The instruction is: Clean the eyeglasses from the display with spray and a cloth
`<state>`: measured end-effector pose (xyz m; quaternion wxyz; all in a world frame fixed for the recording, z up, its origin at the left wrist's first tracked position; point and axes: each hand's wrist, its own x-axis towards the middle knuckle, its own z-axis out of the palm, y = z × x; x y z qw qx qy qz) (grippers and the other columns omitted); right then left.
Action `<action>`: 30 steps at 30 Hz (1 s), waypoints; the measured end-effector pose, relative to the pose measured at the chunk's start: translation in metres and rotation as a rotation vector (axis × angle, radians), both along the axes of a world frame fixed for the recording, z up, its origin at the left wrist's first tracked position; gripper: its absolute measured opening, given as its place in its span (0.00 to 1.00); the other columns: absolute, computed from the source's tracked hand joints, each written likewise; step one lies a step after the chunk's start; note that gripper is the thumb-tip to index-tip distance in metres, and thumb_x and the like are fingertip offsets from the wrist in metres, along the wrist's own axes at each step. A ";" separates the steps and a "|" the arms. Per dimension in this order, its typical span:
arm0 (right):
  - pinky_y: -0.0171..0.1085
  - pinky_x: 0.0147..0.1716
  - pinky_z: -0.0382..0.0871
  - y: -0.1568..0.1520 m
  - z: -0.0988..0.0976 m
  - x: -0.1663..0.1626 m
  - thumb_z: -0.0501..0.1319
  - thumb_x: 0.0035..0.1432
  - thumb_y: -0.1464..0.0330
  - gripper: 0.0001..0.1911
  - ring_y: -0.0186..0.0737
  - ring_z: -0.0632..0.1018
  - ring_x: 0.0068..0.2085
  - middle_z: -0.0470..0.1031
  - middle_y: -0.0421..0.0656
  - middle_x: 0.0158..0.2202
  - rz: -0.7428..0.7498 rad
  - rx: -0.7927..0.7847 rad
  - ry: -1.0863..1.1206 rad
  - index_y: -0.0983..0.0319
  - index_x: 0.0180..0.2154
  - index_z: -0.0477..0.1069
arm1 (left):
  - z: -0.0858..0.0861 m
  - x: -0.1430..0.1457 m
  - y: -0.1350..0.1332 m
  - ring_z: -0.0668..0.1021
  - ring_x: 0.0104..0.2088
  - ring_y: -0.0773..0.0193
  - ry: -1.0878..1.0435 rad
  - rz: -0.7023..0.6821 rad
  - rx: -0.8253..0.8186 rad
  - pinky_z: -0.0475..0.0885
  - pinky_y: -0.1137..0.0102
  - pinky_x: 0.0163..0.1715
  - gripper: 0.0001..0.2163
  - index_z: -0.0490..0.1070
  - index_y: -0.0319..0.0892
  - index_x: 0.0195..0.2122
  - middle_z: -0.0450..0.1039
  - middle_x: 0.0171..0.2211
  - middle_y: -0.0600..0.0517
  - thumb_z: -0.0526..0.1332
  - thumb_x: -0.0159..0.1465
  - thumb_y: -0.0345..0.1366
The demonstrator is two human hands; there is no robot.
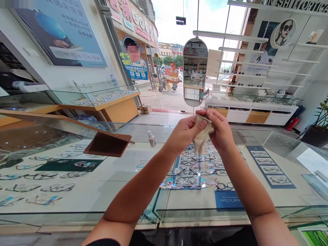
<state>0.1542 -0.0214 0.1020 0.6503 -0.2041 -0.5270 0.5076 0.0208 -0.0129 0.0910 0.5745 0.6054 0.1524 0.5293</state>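
Open air around hands (185, 132); spray bottle (151, 139) left, counter (120, 193) below

Beige cloth (201, 138), apparently against eyeglasses (204, 94)

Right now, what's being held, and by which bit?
The left hand and right hand pinch a beige cloth by its upper part; its lower end hangs down. I can't tell whether they hold anything else.

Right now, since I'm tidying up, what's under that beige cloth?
Below the beige cloth, pinched between the left hand and right hand, eyeglasses lie in rows inside the glass display case. The cloth and forearms cover part of the case; what's hidden there cannot be told.
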 end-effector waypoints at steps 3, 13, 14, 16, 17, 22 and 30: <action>0.45 0.56 0.77 0.000 -0.002 0.000 0.72 0.54 0.58 0.06 0.43 0.83 0.50 0.88 0.39 0.44 0.012 -0.025 0.007 0.52 0.33 0.85 | -0.001 0.001 -0.002 0.73 0.26 0.70 0.030 0.098 0.064 0.69 0.74 0.26 0.22 0.78 0.40 0.35 0.76 0.28 0.54 0.78 0.55 0.54; 0.44 0.59 0.74 -0.003 -0.006 -0.011 0.69 0.55 0.59 0.09 0.45 0.82 0.55 0.88 0.40 0.46 0.047 -0.083 0.048 0.54 0.35 0.86 | -0.013 0.016 -0.002 0.68 0.26 0.69 -0.028 0.494 0.244 0.66 0.73 0.25 0.24 0.73 0.42 0.33 0.69 0.25 0.55 0.67 0.64 0.62; 0.44 0.59 0.74 -0.002 -0.006 -0.012 0.68 0.55 0.59 0.10 0.45 0.82 0.55 0.88 0.41 0.46 0.042 -0.093 0.057 0.54 0.36 0.87 | -0.014 0.016 -0.001 0.67 0.25 0.69 -0.022 0.520 0.253 0.64 0.72 0.24 0.26 0.71 0.42 0.30 0.67 0.24 0.56 0.65 0.65 0.63; 0.43 0.59 0.74 0.001 -0.007 -0.012 0.67 0.55 0.60 0.11 0.44 0.82 0.54 0.88 0.40 0.45 0.026 -0.114 0.079 0.55 0.35 0.86 | -0.014 0.013 0.002 0.64 0.24 0.69 0.021 0.527 0.273 0.62 0.71 0.23 0.28 0.68 0.43 0.28 0.64 0.22 0.56 0.62 0.66 0.65; 0.43 0.59 0.74 0.002 -0.007 -0.012 0.67 0.54 0.60 0.10 0.44 0.82 0.53 0.88 0.40 0.44 0.013 -0.126 0.094 0.55 0.34 0.86 | -0.013 0.011 0.004 0.64 0.24 0.69 0.056 0.491 0.285 0.62 0.71 0.23 0.28 0.68 0.42 0.28 0.64 0.22 0.56 0.61 0.67 0.64; 0.44 0.54 0.76 0.008 -0.004 -0.006 0.68 0.52 0.62 0.06 0.43 0.82 0.45 0.87 0.41 0.38 -0.038 -0.179 0.156 0.57 0.28 0.81 | -0.008 -0.001 0.011 0.73 0.29 0.66 0.192 0.127 0.296 0.70 0.71 0.29 0.24 0.74 0.41 0.37 0.74 0.30 0.51 0.66 0.65 0.60; 0.40 0.54 0.76 -0.002 -0.010 -0.023 0.68 0.54 0.64 0.05 0.38 0.82 0.44 0.86 0.38 0.39 0.011 -0.147 0.256 0.56 0.27 0.77 | -0.019 0.011 0.007 0.73 0.28 0.67 0.064 0.375 0.250 0.70 0.72 0.28 0.21 0.76 0.41 0.38 0.75 0.28 0.53 0.74 0.60 0.56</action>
